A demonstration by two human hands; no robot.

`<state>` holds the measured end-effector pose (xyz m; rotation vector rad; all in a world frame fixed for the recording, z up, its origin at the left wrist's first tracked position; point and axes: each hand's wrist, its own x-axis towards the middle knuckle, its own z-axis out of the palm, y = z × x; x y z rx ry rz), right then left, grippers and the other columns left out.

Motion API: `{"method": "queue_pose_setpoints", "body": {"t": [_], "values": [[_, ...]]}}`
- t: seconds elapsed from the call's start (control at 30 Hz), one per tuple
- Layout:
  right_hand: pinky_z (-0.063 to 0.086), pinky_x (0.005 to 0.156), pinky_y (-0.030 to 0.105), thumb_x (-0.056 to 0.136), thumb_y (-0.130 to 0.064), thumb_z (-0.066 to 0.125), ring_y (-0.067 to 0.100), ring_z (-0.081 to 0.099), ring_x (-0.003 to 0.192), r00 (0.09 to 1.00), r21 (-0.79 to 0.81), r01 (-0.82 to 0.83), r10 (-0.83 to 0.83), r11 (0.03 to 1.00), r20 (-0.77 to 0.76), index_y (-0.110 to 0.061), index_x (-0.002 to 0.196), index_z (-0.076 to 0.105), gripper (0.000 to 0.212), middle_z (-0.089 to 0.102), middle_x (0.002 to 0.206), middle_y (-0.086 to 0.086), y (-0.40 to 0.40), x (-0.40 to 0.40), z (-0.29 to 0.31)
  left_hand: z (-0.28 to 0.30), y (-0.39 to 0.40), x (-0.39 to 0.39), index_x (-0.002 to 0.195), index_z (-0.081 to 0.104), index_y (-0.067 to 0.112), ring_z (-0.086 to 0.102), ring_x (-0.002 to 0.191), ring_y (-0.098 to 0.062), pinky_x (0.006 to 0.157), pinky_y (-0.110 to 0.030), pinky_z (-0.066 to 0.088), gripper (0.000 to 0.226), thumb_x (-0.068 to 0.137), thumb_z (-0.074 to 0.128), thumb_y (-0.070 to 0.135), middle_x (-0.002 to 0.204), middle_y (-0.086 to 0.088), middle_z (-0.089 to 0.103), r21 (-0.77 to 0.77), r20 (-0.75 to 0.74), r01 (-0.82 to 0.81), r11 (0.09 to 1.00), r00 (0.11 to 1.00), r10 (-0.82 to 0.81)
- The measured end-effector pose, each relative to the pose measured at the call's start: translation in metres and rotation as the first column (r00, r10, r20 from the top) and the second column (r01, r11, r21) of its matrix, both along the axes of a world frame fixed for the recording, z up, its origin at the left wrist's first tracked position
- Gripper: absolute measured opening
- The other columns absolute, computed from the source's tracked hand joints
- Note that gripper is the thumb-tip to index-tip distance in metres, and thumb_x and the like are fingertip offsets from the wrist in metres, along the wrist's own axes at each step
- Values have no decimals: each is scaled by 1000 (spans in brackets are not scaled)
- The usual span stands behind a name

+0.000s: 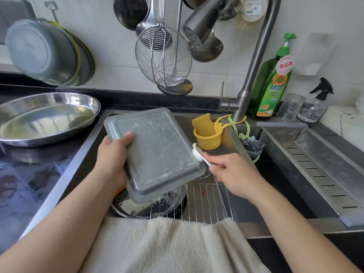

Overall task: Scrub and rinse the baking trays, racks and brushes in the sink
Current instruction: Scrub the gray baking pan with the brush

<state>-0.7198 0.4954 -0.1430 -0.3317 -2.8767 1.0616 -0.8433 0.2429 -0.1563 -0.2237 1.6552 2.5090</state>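
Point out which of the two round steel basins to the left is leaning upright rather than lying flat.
The upper-left basin, propped on edge against the wall tiles with its underside facing out. The other basin lies flat on the counter beside the sink, open side up.

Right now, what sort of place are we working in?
Likely a home kitchen, at the sink: a faucet, ladles and a strainer hanging on the wall, and a dish soap bottle alongside.

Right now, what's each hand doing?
Left hand: closed on the tray, held tilted over the sink.
Right hand: closed on the brush, its head at the tray's edge.
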Motion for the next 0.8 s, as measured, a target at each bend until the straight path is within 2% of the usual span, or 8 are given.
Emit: {"method": "queue_pose_setpoints", "body": {"t": [0.13, 0.3, 0.4, 0.53, 0.6, 0.67, 0.7, 0.8], "values": [[37, 52, 21, 105, -24, 53, 11, 47, 60, 995, -8, 55, -56, 998, -78, -47, 140, 54, 42, 56, 68, -10, 3, -4, -2, 4, 14, 14, 127, 60, 15, 78, 94, -29, 70, -43, 64, 27, 101, 67, 17, 109, -11, 78, -61, -65, 190, 980, 979, -193], [36, 54, 31, 106, -22, 51, 13, 41, 57, 970, -64, 156, -165, 986, -179, -44, 145, 50, 45, 57, 68, -4, 7, -10, -6, 7, 23, 23, 128, 58, 14, 75, 103, -34, 84, -51, 63, 31, 98, 68, 14, 115, -14, 75, -167, -216, 283, 944, 924, -315], [38, 54, 26, 106, -22, 49, 9, 44, 57, 937, -91, 201, -219, 975, -272, -44, 147, 46, 46, 59, 75, -5, 7, -14, -1, 10, 23, 28, 129, 57, 15, 75, 105, -33, 88, -54, 61, 34, 97, 69, 14, 116, -12, 75, -210, -282, 299, 931, 893, -350], [35, 52, 27, 107, -23, 47, 10, 41, 57, 912, -94, 205, -225, 974, -344, -46, 148, 42, 48, 63, 82, 12, 4, -17, 3, 14, 23, 32, 128, 57, 16, 75, 105, -31, 85, -48, 63, 33, 97, 68, 11, 116, -11, 75, -214, -370, 292, 932, 859, -354], [35, 53, 27, 107, -23, 46, 15, 41, 57, 909, -105, 187, -213, 977, -358, -46, 148, 41, 48, 62, 84, 17, 4, -14, 6, 17, 24, 34, 126, 58, 15, 75, 104, -30, 81, -44, 64, 33, 96, 67, 8, 115, -10, 75, -214, -429, 269, 939, 838, -337], [37, 58, 26, 107, -21, 46, 28, 50, 65, 898, -113, 189, -218, 975, -383, -45, 148, 42, 48, 61, 83, 17, 7, -9, 11, 18, 24, 36, 125, 59, 14, 75, 103, -28, 79, -40, 64, 33, 94, 68, 5, 114, -10, 75, -214, -471, 262, 941, 816, -335], [38, 59, 25, 107, -20, 46, 29, 53, 70, 890, -115, 204, -233, 972, -392, -45, 149, 42, 48, 61, 81, 15, 10, -9, 14, 19, 24, 37, 124, 59, 14, 75, 102, -27, 79, -38, 63, 32, 94, 68, 5, 113, -9, 76, -228, -490, 266, 937, 800, -346], [38, 55, 19, 107, -19, 47, 8, 46, 59, 884, -127, 213, -247, 969, -398, -42, 149, 43, 49, 60, 75, 1, 8, -8, 21, 17, 25, 41, 119, 60, 16, 74, 94, -16, 76, -30, 60, 27, 95, 69, 6, 103, -1, 76, -355, -520, 258, 899, 745, -418]]}}
